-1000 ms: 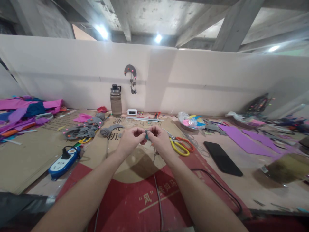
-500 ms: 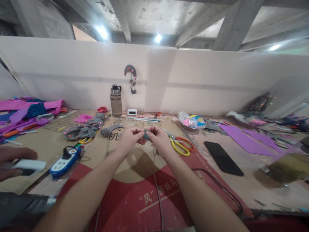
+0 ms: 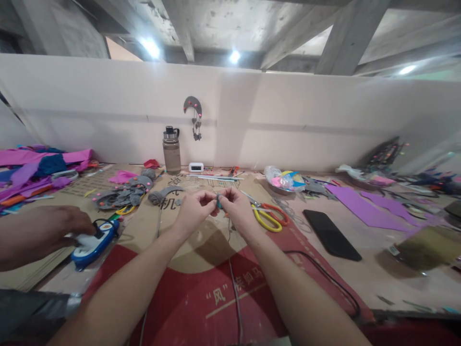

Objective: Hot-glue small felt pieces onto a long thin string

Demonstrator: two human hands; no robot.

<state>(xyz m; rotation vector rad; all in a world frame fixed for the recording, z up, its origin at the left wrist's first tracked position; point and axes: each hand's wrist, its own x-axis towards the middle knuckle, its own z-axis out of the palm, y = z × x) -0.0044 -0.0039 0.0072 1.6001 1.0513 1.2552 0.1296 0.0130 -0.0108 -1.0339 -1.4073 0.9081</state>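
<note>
Over the cardboard, the fingertips of my left hand (image 3: 192, 211) and my right hand (image 3: 239, 209) are closed in a pinch, almost touching. Between them is a small grey-green piece (image 3: 218, 203), perhaps felt, mostly covered by the fingers. A thin grey cord (image 3: 236, 293) runs down the cardboard below my hands; whether it joins the piece I cannot tell. Scissors with yellow handles (image 3: 268, 223) and orange handles (image 3: 283, 216) lie just right of my right hand. Left of my left hand is a roll of grey felt strip (image 3: 154, 197).
Another person's hand (image 3: 43, 235) is over a blue power strip (image 3: 84, 259) at left. A bottle (image 3: 172, 154) stands by the wall. A black phone (image 3: 331, 234), purple sheets (image 3: 363, 206) and a container of liquid (image 3: 425, 250) are at right. Grey felt pieces (image 3: 122, 194) lie at left.
The other person's hand has moved right, bringing a white block onto the power strip. My hands keep their pinch, with only slight finger movement.
</note>
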